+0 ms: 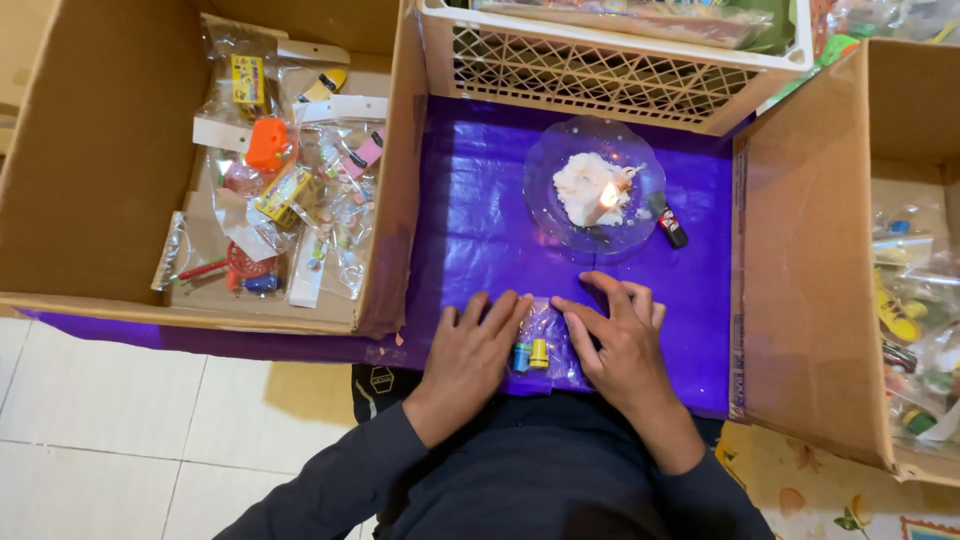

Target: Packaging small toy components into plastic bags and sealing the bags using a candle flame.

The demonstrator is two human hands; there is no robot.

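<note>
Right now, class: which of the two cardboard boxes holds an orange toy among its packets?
The cardboard box on the person's left: an orange toy lies among its clear packets. The right-hand box shows none.

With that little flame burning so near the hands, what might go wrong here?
1. The lit candle on the glass plate stands just beyond the right hand; a forward reach might meet the flame.
2. The clear plastic packet pressed flat by the left hand and right hand could melt if slid that way.
3. Cardboard boxes of plastic-bagged toys flank the flame.
</note>
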